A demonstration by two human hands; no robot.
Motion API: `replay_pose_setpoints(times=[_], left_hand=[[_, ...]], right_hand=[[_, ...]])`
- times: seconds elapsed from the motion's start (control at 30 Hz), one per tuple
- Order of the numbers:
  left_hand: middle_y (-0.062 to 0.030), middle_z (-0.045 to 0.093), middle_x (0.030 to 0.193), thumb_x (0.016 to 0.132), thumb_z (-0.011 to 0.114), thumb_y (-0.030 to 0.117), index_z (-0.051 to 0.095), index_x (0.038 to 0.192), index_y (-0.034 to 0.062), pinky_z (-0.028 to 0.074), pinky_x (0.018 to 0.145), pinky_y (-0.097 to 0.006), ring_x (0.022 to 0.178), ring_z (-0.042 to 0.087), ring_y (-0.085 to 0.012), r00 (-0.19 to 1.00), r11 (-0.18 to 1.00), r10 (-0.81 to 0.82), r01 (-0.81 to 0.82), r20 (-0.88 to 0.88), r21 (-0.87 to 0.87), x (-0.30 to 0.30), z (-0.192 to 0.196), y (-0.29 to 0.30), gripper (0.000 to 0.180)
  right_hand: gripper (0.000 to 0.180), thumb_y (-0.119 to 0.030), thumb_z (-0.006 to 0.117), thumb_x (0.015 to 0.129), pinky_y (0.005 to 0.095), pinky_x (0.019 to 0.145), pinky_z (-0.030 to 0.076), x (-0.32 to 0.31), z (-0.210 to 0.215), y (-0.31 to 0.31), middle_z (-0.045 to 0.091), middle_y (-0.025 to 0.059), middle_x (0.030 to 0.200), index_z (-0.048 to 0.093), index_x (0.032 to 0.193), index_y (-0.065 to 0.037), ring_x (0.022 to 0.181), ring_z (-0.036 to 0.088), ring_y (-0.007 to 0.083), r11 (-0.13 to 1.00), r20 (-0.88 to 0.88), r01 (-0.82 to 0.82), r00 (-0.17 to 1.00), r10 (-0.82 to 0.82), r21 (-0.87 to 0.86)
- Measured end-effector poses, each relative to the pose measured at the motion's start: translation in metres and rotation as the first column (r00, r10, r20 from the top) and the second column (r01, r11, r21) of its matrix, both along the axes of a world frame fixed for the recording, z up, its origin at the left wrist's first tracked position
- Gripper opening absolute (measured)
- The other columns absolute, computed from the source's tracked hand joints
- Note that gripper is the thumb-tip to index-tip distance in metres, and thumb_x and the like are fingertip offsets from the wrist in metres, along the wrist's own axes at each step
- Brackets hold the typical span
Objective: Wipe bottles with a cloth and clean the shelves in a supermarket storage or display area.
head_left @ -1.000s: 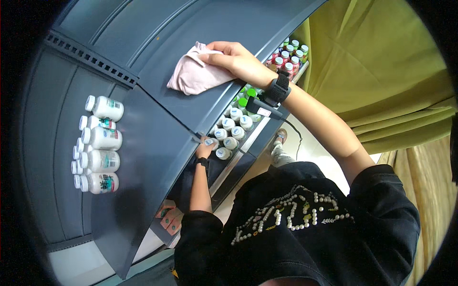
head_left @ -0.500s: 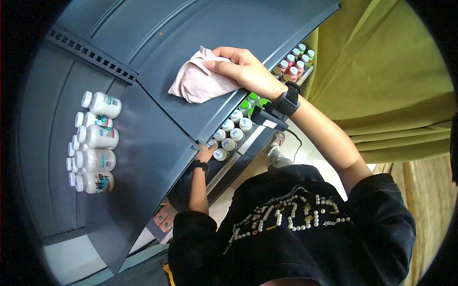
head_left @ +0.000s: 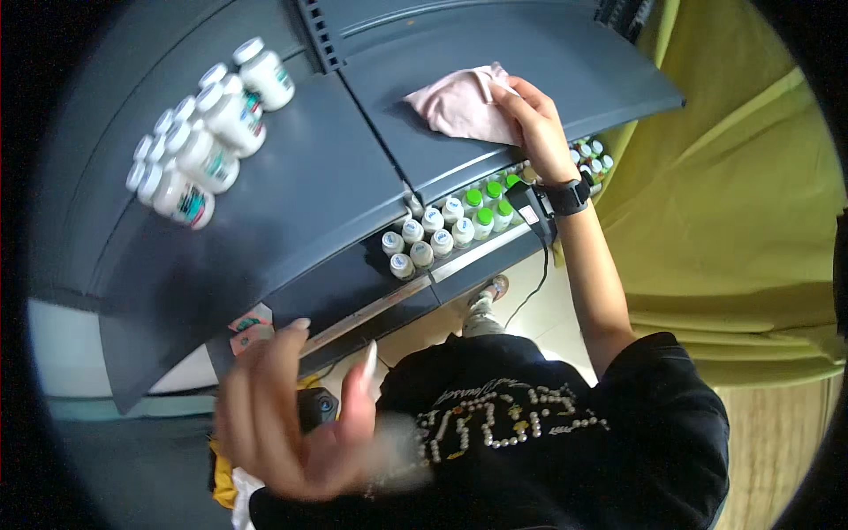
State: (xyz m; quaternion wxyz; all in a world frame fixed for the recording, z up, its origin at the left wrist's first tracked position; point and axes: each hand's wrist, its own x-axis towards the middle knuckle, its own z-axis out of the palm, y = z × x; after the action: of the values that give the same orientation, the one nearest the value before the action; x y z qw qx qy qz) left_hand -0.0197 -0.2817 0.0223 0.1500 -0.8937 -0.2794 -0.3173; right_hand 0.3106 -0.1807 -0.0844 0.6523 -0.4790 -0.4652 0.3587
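My right hand (head_left: 541, 124) pinches a pale pink cloth (head_left: 464, 108), which rests bunched on the dark grey upper shelf (head_left: 371, 66). A black band wraps the wrist, with a small black device (head_left: 532, 210) and cable by it. Closer in, at lower left, my left hand (head_left: 296, 420) is raised and blurred by motion; its thumb and forefinger stand apart, and nothing shows between them. White bottles (head_left: 205, 157) stand grouped on the left part of the upper shelf, away from both hands. Below the shelf's front edge are white-capped bottles (head_left: 442, 242) and green-capped bottles (head_left: 483, 221).
A slotted metal upright (head_left: 320, 35) rises behind the shelf joint. Small bottles (head_left: 601, 163) stand on the lower shelf at right, beside a yellow-green curtain (head_left: 724, 256). Pink packages (head_left: 252, 325) lie below the shelf at left.
My left hand has come away from the lower-shelf bottles and up toward me. The view has turned and shifted. My right hand still holds the cloth on the upper shelf.
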Motion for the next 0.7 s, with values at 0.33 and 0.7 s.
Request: replay_pose_setpoints(times=[0.33,0.7], left_hand=[[-0.0119,0.061,0.101,0.086,0.062,0.036,0.059,0.111,-0.0015,0.051,0.073,-0.027,0.084,0.062,-0.0203,0.98,0.965,0.199,-0.191,0.027,-0.18,-0.099,0.054,-0.081,0.045],[-0.0183,0.066,0.083,0.084,0.059,0.031,0.057,0.102,-0.0137,0.054,0.06,-0.029,0.07,0.066,-0.0232,0.91,0.955,0.294,-0.291,0.292,-0.053,-0.157,0.058,-0.11,0.048]], right_hand=[[0.019,-0.025,0.058,0.092,0.0166,0.052,0.027,-0.046,-0.008,-0.017,0.051,-0.0103,0.072,0.063,0.097,-0.007,0.061,0.039,0.0002,0.992,0.031,0.124,0.992,-0.124,0.017],[0.019,-0.026,0.059,0.092,0.0146,0.055,0.031,-0.07,-0.001,-0.02,0.054,-0.0102,0.076,0.062,0.098,-0.009,0.063,0.043,-0.0006,0.988,0.084,0.154,0.984,-0.155,0.017]])
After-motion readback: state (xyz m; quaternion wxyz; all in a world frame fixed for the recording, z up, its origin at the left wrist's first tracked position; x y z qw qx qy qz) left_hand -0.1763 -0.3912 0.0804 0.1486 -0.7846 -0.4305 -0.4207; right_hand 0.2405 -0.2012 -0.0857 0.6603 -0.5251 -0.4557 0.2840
